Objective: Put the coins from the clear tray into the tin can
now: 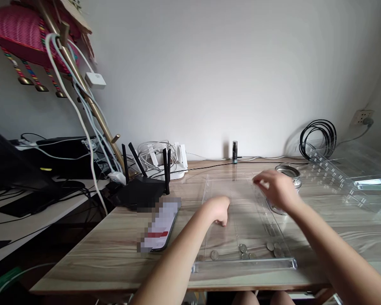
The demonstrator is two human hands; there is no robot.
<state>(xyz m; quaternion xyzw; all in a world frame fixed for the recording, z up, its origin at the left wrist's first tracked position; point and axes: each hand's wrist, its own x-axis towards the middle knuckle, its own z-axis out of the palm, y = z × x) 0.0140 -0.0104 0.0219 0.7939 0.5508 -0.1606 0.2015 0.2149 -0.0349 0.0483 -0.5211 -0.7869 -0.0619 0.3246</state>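
A clear acrylic tray (209, 186) lies on the wooden table, with several coins (246, 252) along its near edge. My left hand (219, 210) rests on the tray's middle, fingers curled under into a loose fist; I cannot make out anything in it. My right hand (274, 188) hovers over the tray's right side, fingers pinched together on something too small to name. Just behind that hand stands a round metal tin (288, 173).
A phone (161, 224) lies left of the tray, a black router (142, 188) behind it. A small dark bottle (235, 151) stands by the wall. Clear acrylic racks (346, 173) and a coiled black cable (317, 137) sit at the right. Cables and electronics crowd the left.
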